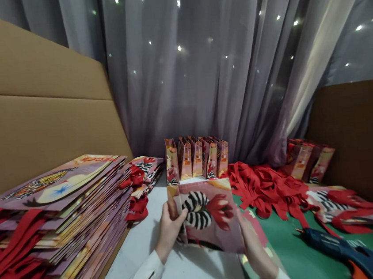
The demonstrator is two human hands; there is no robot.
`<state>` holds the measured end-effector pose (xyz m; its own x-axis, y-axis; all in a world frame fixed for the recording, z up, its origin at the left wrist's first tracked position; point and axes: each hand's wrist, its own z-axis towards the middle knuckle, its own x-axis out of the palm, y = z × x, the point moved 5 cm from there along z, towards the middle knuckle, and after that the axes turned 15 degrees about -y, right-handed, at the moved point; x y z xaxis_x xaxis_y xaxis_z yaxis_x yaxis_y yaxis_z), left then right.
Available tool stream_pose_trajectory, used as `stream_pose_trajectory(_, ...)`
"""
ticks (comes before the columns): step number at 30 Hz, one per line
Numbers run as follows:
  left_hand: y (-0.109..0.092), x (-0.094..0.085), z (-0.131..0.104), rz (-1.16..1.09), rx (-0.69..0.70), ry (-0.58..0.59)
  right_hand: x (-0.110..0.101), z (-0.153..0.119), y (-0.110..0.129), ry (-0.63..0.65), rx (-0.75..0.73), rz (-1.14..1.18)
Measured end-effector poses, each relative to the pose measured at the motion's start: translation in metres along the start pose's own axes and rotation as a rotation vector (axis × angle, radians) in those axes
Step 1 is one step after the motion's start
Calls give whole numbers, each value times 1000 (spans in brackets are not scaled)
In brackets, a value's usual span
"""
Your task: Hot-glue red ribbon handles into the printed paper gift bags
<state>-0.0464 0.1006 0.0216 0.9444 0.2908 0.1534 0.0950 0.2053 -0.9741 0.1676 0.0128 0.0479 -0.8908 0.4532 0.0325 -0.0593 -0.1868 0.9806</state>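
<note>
A printed paper bag (211,217) with a striped flower-like pattern and a red flower hangs between my two hands above the white table surface. My left hand (170,225) grips its left side, thumb on the front. Along the right edge, my right hand (254,243) holds the bag, its fingers mostly hidden behind it. Beyond the bag, several small standing bags (197,157) form a row at the back of the table. To their right lies a heap of red ribbon (268,188).
Stacked flat bags (90,211) with red handles fill the left side. A blue glue gun (337,245) lies on a green sheet (287,244) at the right. Cardboard panels (38,124) flank the table, and a grey curtain (186,77) hangs behind.
</note>
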Motion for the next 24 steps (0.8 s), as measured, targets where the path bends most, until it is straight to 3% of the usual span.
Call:
stream_pose_trajectory(3,-6,-11,9,110,39,-176,-9,0,-2,-42,-64,-74)
stream_pose_trajectory(5,-10,-14,8,142,55,-229,-9,-7,-6,-104,-205,-237)
stream_pose_trajectory(11,-14,-14,-1,226,89,-242,7,-29,-8,-330,-643,-685)
stream_pose_trajectory(15,-11,-12,-4,242,74,-244,3,-36,-7,-486,-774,-732)
stream_pose_trajectory(17,-8,-12,-4,258,60,-250,0,-41,-8,-471,-792,-671)
stream_pose_trajectory(20,-6,-12,-1,286,72,-230,-8,-41,-4,-258,-611,-522)
stream_pose_trajectory(24,-15,-3,-2,182,95,-18,-40,-32,18,-71,-4,-318)
